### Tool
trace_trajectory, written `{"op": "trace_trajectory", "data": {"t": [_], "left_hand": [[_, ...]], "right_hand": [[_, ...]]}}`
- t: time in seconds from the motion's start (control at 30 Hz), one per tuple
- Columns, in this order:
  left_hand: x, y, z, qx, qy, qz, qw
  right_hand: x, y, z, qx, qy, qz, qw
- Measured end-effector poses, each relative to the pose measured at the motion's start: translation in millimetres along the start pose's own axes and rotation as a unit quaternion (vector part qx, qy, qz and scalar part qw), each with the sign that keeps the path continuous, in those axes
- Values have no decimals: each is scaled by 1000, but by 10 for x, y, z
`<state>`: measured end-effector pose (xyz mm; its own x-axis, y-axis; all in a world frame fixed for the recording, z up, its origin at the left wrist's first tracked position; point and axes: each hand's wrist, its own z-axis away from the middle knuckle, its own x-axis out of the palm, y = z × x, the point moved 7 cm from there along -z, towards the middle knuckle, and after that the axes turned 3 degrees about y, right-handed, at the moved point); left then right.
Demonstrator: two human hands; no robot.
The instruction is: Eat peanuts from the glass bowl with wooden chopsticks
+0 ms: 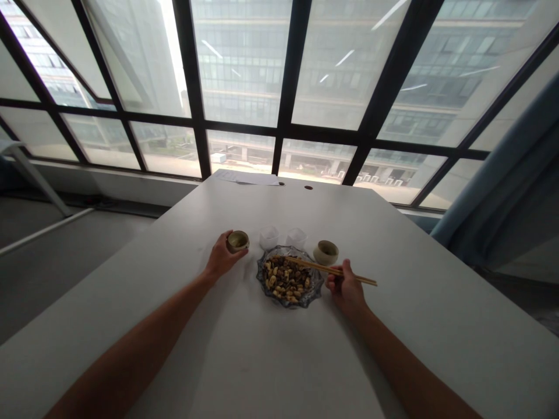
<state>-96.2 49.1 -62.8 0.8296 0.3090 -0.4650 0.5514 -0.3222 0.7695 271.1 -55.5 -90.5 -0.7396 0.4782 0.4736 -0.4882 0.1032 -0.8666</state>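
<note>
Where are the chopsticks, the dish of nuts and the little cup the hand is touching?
chopsticks (321, 267), head view, middle of the sticks.
dish of nuts (263, 284), head view, left glass rim.
little cup (238, 240), head view, its opening.

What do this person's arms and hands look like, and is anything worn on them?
Both forearms are bare as far as the picture shows: no sleeves, gloves, watch or bracelet on the left hand or the right hand. No rings can be made out, though the fingers are small in this view. The arms are slim and reach in from the bottom corners.
</note>
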Motion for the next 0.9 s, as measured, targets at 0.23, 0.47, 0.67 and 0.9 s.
{"op": "trace_trajectory", "data": {"t": [0.23,0.47,0.67,0.9], "left_hand": [[3,-63,-145,-70,-17,-87,994],[258,691,-354,112,-46,-186,975],[704,919,-376,128,-170,-197,957],[620,1036,-312,270,-157,-194,930]], "right_hand": [[33,-21,12,0,7,-3,1000],[38,-20,-7,-13,6,6,1000],[43,-29,9,-25,-2,9,1000],[98,-29,63,-12,-13,8,1000]]}}
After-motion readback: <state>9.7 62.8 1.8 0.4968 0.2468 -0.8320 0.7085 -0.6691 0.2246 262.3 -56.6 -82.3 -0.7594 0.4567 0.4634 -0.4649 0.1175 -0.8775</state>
